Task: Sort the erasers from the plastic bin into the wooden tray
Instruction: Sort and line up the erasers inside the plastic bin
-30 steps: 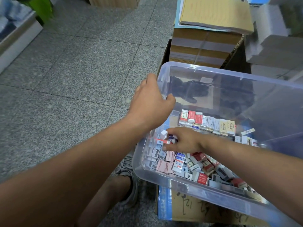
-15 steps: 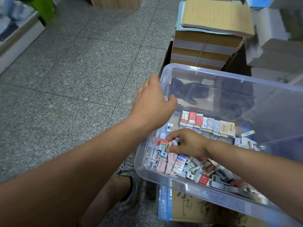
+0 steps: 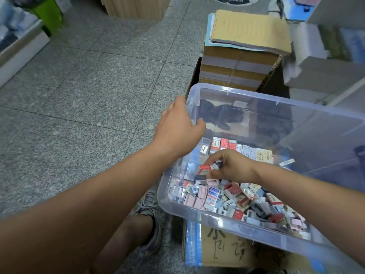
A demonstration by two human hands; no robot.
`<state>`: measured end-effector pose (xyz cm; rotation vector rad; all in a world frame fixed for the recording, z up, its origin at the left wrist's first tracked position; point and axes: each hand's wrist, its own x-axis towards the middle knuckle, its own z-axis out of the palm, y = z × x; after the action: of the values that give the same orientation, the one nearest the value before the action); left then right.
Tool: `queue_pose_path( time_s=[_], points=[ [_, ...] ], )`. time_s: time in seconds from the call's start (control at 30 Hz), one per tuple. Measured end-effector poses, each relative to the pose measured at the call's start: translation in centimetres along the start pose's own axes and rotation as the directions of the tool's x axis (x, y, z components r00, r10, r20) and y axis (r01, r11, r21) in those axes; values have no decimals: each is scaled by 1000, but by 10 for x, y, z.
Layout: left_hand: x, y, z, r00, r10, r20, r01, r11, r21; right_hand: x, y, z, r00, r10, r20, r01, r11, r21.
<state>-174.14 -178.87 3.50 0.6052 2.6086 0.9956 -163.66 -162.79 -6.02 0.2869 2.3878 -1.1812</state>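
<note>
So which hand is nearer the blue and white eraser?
Right. The right hand pinches a red eraser just behind the blue and white eraser; the left hand grips the bin rim, farther away.

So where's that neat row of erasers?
Head view: the row of erasers stands inside the plastic bin, just beyond the right hand, behind the loose pile.

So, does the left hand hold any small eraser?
No, the left hand grips the rim of the clear plastic bin.
</note>
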Motion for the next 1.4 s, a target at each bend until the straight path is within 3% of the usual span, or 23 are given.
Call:
queue_pose_path(
  time_s=[0.17,0.2,0.27,0.33,0.37,0.43,0.5,0.57,0.77,1.0,1.13,1.4],
  points=[
    [-2,1,-1,1000,-2,22,1,999,36,-31,-1,-14,983,146,-111,-124,976,181],
    [-5,2,-2,999,48,-10,-47,993,110,-39,-2,-17,972,187,-141,-149,958,245],
    [-15,10,-3,950,296,-103,-259,927,270,-57,-8,-23,955,236,-180,-153,910,384],
    [-27,21,0,894,440,-83,-417,886,205,-74,-15,-30,940,242,-239,-117,889,442],
    [-35,27,5,917,398,-16,-395,915,87,-83,-19,-32,931,244,-271,-96,881,463],
    [-49,38,20,960,157,232,-122,980,-160,-99,-27,-36,917,245,-314,-50,853,520],
    [-61,46,38,848,-43,528,263,900,-349,-111,-34,-36,910,226,-347,-20,860,509],
    [-64,46,54,745,-36,666,455,757,-468,-119,-37,-36,896,182,-406,-3,914,405],
    [-64,45,62,757,88,648,384,742,-550,-137,-32,-36,904,105,-415,33,949,313],
    [-63,48,64,700,58,711,490,685,-539,-136,-21,-31,893,44,-448,-6,996,87],
    [-62,45,66,686,20,727,580,589,-563,-140,-16,-26,880,165,-446,-91,979,182],
    [-59,44,60,593,78,801,716,403,-569,-146,-24,-34,877,219,-427,23,870,493]
  ],
)
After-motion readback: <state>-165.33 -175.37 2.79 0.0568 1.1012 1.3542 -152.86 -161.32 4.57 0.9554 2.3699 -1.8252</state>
